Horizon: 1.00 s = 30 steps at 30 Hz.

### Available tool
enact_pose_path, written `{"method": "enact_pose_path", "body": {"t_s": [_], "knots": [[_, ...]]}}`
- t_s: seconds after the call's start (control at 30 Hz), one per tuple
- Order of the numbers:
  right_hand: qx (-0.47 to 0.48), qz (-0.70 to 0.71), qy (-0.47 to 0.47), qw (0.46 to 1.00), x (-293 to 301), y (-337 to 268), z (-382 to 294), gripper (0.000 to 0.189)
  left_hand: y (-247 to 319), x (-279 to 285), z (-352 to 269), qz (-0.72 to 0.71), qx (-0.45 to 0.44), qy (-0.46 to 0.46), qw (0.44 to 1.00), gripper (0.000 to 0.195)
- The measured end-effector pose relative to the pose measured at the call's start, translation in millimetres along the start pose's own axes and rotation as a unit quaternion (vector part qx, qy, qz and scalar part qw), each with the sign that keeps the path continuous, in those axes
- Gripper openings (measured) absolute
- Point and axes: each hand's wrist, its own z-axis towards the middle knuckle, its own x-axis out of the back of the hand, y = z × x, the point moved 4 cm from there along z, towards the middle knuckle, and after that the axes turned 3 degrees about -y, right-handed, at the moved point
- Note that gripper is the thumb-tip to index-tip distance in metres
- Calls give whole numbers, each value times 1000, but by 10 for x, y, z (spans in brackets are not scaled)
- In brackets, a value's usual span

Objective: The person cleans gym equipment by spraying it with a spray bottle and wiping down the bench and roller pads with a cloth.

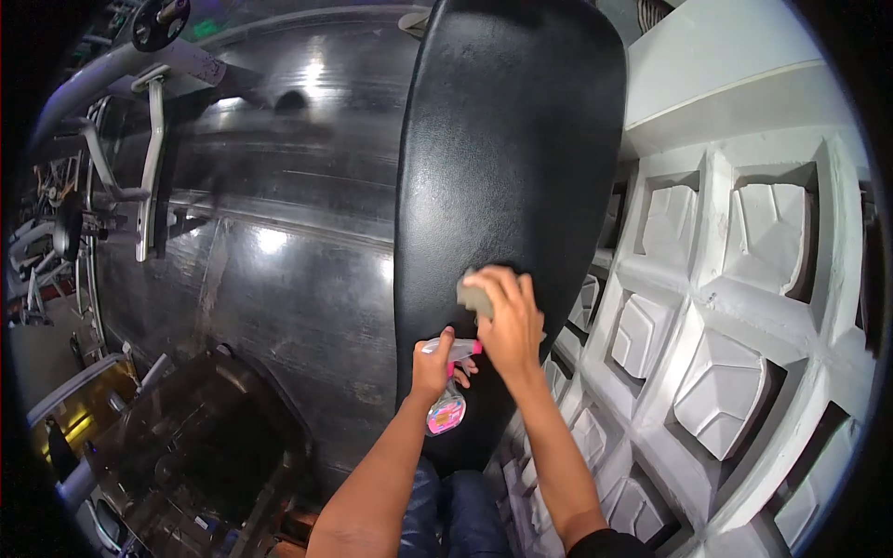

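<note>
My left hand [436,366] grips the neck of a clear spray bottle [446,413] with a white and pink trigger head and a pink label. The nozzle points to the right, just below my right hand [511,324]. That hand is closed around a greyish cloth or sponge [474,296], slightly blurred. Both hands are over the lower half of a long black padded bench [502,160] with a leather-like cover. Whether the cloth or sponge touches the padding, I cannot tell.
A white moulded wall panel [698,300] with square recesses runs along the right. Dark flooring [293,293] spreads to the left, with metal gym equipment [152,167] at the upper left. A dark translucent machine cover [202,425] stands at the lower left.
</note>
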Motion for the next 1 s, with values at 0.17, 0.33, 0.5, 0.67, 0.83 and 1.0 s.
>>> {"method": "enact_pose_path", "body": {"t_s": [0.17, 0.33, 0.5, 0.67, 0.83, 1.0], "knots": [[-12, -34, 84, 996, 191, -31, 639, 44, -11, -68, 1, -6, 0, -16, 1000, 55], [16, -8, 36, 999, -111, -208, 259, 41, -2, 9, -8, -11, -6, -1, 1000, 55], [26, 41, -33, 998, -206, -232, 0, 42, 4, 97, -8, 35, -10, 16, 999, 51], [-12, -30, 86, 996, 209, -22, 740, 40, -44, -74, 4, -4, 2, -20, 1000, 52], [35, -14, 54, 998, -52, -285, 545, 38, -16, 22, -15, -10, 5, -8, 1000, 53], [52, 21, -80, 995, -247, -241, 207, 40, 3, 22, -30, -9, -4, -9, 1000, 53]]}}
